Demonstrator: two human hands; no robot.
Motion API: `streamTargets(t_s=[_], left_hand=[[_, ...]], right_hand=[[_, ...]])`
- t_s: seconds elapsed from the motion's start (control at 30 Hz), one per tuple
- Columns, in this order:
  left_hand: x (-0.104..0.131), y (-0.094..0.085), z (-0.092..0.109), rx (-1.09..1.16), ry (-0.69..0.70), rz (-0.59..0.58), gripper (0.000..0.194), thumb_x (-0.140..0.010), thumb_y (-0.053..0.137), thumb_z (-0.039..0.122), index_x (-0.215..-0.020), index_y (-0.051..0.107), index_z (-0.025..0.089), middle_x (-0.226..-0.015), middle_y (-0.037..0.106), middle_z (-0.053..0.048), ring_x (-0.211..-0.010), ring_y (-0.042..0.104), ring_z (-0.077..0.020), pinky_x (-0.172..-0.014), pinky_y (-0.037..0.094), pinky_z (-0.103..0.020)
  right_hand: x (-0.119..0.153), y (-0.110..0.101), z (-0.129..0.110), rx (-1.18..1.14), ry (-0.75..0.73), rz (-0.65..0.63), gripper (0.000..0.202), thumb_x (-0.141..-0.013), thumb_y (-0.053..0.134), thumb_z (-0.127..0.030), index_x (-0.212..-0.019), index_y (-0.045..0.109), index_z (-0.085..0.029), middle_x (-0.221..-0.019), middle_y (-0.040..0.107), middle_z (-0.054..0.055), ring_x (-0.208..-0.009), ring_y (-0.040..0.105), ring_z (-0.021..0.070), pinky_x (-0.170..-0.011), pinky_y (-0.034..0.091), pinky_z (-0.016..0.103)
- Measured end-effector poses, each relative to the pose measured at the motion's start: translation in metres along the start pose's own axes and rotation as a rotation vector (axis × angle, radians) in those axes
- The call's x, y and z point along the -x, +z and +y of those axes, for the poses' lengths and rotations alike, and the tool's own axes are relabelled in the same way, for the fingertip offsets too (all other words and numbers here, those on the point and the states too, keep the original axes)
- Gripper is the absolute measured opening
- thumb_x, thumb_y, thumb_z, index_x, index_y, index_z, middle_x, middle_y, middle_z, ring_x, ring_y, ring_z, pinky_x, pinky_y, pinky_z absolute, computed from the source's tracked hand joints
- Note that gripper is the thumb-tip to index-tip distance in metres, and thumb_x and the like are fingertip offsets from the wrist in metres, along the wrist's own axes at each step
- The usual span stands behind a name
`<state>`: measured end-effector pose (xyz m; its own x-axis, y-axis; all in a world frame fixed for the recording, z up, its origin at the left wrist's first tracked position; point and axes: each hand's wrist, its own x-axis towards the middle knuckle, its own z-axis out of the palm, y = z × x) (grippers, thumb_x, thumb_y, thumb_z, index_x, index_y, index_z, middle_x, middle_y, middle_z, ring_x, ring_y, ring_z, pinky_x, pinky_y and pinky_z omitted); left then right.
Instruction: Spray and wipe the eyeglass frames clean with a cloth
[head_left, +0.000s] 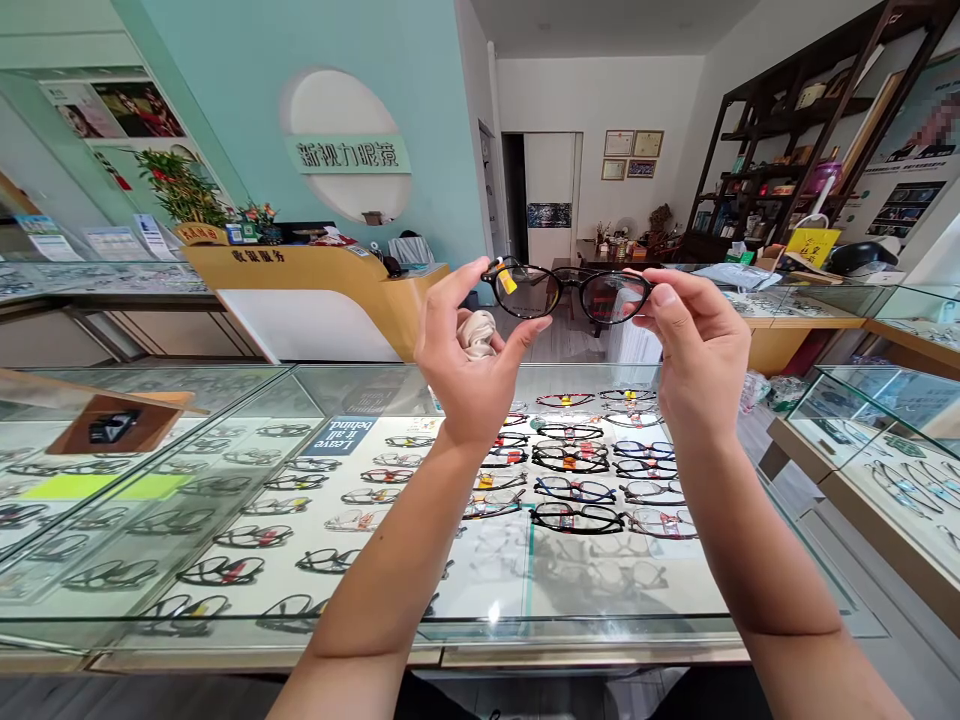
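Observation:
Between my two hands, a pair of black-rimmed eyeglasses (571, 281) is held up level above the glass counter. My left hand (469, 365) grips it by the left end of the frame, and a crumpled cream cloth (478, 334) is tucked in the same palm. A yellow tag (508, 280) sits on the left lens. My right hand (697, 340) pinches the right end of the frame between thumb and fingers. Below, rows of eyeglasses (574, 490) lie in and on the glass display case (480, 632).
A wooden stand (112, 425) with a dark item rests on the counter at left. Another glass case (900, 450) stands at right. Beyond are a yellow and white reception desk (315, 300), a potted plant (176, 185) and a dark shelf unit (795, 130).

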<state>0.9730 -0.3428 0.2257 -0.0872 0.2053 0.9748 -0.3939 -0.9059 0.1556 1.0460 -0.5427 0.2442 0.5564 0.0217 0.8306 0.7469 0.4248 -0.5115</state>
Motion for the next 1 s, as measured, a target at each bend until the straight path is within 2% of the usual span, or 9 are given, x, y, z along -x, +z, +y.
streamTargets(t_s=[0.1,0.27,0.43,0.57,0.8,1.0], left_hand=[[0.000,0.000,0.001,0.001,-0.012,0.006,0.061,-0.100,0.078,0.069,-0.143,0.062,0.029,-0.142,0.071,-0.009,-0.064,0.058,-0.0090,-0.059,0.051,-0.030],[0.001,0.000,0.001,0.042,-0.066,-0.003,0.067,-0.093,0.083,0.073,-0.141,0.065,0.030,-0.142,0.071,-0.010,-0.073,0.066,-0.0134,-0.063,0.057,-0.032],[0.002,0.001,0.005,0.083,-0.145,-0.026,0.072,-0.089,0.086,0.074,-0.142,0.065,0.031,-0.146,0.069,-0.011,-0.099,0.076,-0.0229,-0.075,0.065,-0.037],[0.001,0.002,0.009,0.132,-0.165,-0.031,0.068,-0.089,0.087,0.072,-0.139,0.066,0.030,-0.143,0.071,-0.011,-0.121,0.074,-0.0286,-0.089,0.068,-0.040],[0.000,0.002,0.011,0.171,-0.166,-0.044,0.066,-0.089,0.088,0.070,-0.138,0.067,0.030,-0.140,0.072,-0.012,-0.125,0.072,-0.0289,-0.087,0.068,-0.037],[0.000,0.005,0.010,0.208,-0.237,-0.067,0.074,-0.086,0.086,0.078,-0.138,0.063,0.030,-0.139,0.071,-0.013,-0.135,0.070,-0.0346,-0.095,0.068,-0.044]], right_hand=[[0.000,0.000,-0.001,-0.033,0.037,-0.005,0.021,-0.102,0.081,-0.051,-0.113,0.084,-0.034,-0.112,0.085,0.000,-0.099,0.081,0.0188,-0.093,0.070,0.037],[0.000,-0.002,0.001,-0.002,0.053,-0.024,0.025,-0.103,0.079,-0.054,-0.117,0.082,-0.034,-0.115,0.084,0.001,-0.102,0.080,0.0204,-0.095,0.069,0.040],[-0.001,-0.005,0.007,0.073,0.041,-0.038,0.032,-0.106,0.072,-0.060,-0.122,0.079,-0.033,-0.121,0.083,0.004,-0.108,0.081,0.0237,-0.094,0.069,0.043],[-0.002,-0.005,0.009,0.078,0.026,-0.052,0.033,-0.107,0.070,-0.060,-0.123,0.078,-0.033,-0.124,0.083,0.005,-0.114,0.081,0.0254,-0.093,0.068,0.043],[-0.004,-0.005,0.007,0.057,0.066,-0.030,0.030,-0.105,0.073,-0.059,-0.119,0.079,-0.033,-0.119,0.083,0.004,-0.105,0.080,0.0230,-0.087,0.065,0.040],[-0.004,-0.007,0.008,0.103,0.053,-0.059,0.029,-0.108,0.068,-0.059,-0.120,0.078,-0.035,-0.116,0.082,0.002,-0.101,0.077,0.0209,-0.086,0.063,0.039]])
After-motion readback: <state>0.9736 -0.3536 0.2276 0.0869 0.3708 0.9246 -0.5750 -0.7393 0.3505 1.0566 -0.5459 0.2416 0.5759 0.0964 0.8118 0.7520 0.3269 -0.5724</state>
